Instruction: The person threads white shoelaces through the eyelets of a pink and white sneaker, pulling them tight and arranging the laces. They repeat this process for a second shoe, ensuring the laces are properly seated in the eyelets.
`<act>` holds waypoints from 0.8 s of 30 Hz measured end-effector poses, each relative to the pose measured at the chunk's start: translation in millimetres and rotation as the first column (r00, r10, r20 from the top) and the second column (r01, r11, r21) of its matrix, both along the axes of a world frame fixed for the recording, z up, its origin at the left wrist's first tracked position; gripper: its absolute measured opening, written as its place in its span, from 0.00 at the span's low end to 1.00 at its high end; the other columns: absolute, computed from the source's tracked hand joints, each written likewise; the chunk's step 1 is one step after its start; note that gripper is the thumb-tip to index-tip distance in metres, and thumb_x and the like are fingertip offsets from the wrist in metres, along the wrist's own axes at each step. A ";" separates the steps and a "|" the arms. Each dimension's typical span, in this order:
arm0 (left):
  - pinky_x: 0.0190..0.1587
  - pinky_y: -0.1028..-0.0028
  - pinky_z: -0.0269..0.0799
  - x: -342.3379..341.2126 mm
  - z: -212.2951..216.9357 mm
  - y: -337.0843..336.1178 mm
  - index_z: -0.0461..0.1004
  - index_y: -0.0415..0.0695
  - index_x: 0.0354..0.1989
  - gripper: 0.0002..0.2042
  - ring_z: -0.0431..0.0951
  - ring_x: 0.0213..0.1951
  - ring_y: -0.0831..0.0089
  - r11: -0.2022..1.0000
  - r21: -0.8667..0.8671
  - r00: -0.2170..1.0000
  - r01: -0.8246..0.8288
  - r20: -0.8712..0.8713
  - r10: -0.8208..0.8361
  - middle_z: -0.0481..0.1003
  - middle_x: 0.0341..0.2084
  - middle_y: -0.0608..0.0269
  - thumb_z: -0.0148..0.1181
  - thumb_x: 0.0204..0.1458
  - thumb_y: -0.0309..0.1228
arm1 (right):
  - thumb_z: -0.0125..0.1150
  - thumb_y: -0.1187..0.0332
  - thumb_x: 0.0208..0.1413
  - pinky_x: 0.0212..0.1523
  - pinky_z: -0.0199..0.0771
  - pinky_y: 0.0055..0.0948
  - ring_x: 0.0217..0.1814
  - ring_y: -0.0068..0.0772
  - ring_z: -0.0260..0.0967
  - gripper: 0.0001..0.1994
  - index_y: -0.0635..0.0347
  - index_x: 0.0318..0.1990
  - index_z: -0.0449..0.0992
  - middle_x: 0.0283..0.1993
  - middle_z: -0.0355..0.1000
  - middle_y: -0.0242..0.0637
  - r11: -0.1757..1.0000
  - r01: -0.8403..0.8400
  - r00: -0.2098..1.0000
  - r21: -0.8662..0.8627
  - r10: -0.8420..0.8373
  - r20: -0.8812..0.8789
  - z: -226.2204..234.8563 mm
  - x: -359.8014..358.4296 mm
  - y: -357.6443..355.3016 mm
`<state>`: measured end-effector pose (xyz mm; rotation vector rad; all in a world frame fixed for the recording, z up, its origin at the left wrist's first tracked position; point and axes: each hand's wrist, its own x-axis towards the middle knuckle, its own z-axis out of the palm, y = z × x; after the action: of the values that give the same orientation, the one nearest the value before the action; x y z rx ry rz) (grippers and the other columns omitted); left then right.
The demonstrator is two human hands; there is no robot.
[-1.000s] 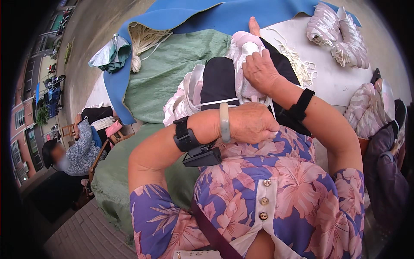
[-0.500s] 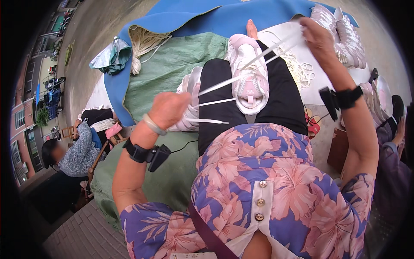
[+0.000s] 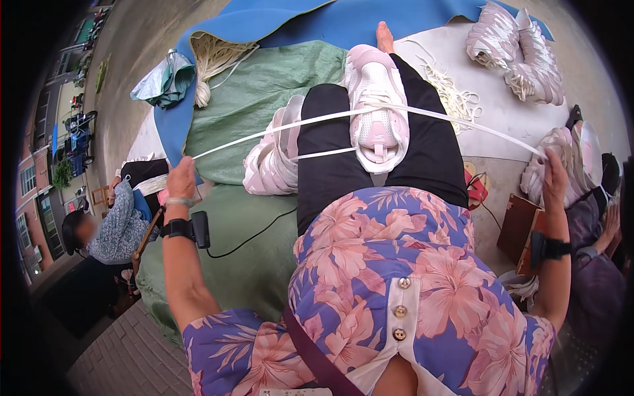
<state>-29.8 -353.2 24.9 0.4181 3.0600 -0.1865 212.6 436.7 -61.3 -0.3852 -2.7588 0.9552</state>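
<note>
A pale pink and white sneaker (image 3: pixel 378 69) rests on my lap between my black-trousered thighs, its heel toward me. From its eyelets a white shoelace (image 3: pixel 264 133) stretches taut to both sides. My left hand (image 3: pixel 181 179) is closed on the lace's left end, out over the green cover. Far to the right, my right hand (image 3: pixel 555 177) pinches the other end at its fingertips. Another thin white strand runs from beside the sneaker's heel to a stack of similar pink shoes (image 3: pixel 274 162) by my left thigh.
Loose cream laces (image 3: pixel 456 99) lie on the pale sheet at right, with more stacked shoes (image 3: pixel 495 39) beyond. A lace bundle (image 3: pixel 218 63) and a crumpled bag (image 3: pixel 165 79) sit at far left. A wooden box (image 3: pixel 522 228) stands near my right arm. Another person (image 3: pixel 125 228) sits at left.
My hands have moved wide apart, the left outward to the left, the right down and outward. The lace now lies low and tight across the sneaker.
</note>
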 end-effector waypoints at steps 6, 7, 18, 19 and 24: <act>0.28 0.59 0.66 0.5 20.8 -37.2 0.69 0.45 0.31 0.10 0.73 0.27 0.49 0.966 0.072 0.968 -0.250 0.041 0.248 0.71 0.20 0.50 0.47 0.54 0.37 | 0.44 0.77 0.57 0.46 0.67 0.24 0.40 0.25 0.67 0.10 0.66 0.43 0.70 0.37 0.69 0.35 0.928 0.240 0.967 -0.285 -0.253 -0.011 34.2 54.1 6.8; 0.28 0.59 0.66 -2.0 21.7 -37.9 0.69 0.45 0.31 0.09 0.73 0.27 0.50 0.977 0.061 0.979 -0.205 0.005 0.205 0.71 0.20 0.50 0.47 0.54 0.37 | 0.44 0.76 0.57 0.46 0.67 0.24 0.39 0.24 0.67 0.09 0.66 0.43 0.70 0.36 0.69 0.34 0.876 0.302 0.948 -0.376 -0.317 0.024 43.8 56.5 11.2; 0.28 0.62 0.65 -25.0 31.2 -45.9 0.70 0.39 0.27 0.12 0.71 0.25 0.49 0.989 0.097 0.993 -0.114 -0.021 0.117 0.69 0.21 0.44 0.50 0.51 0.36 | 0.46 0.67 0.56 0.28 0.57 0.17 0.25 0.14 0.53 0.11 0.63 0.42 0.69 0.22 0.55 0.22 0.816 0.315 0.869 -0.485 -0.043 0.492 158.8 41.0 -13.7; 0.29 0.61 0.66 -27.1 29.9 -44.8 0.70 0.39 0.27 0.12 0.71 0.26 0.49 0.992 0.010 0.992 -0.126 0.017 0.126 0.70 0.21 0.45 0.50 0.51 0.37 | 0.47 0.66 0.56 0.29 0.57 0.17 0.25 0.14 0.54 0.11 0.62 0.42 0.70 0.22 0.56 0.22 0.884 0.339 0.818 -0.321 -0.109 0.565 155.4 39.5 -28.6; 0.34 0.56 0.67 -24.6 14.7 -35.8 0.72 0.40 0.24 0.14 0.73 0.31 0.48 0.950 -0.233 0.944 -0.207 0.207 0.256 0.72 0.24 0.45 0.53 0.48 0.40 | 0.44 0.63 0.55 0.30 0.60 0.23 0.27 0.21 0.59 0.14 0.63 0.25 0.71 0.21 0.63 0.30 0.894 0.003 0.692 -0.448 0.321 0.646 90.5 45.6 -59.8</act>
<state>-54.5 -389.0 39.6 0.0581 2.7870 -0.4112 258.2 376.9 29.2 -0.7151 -3.2767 1.7918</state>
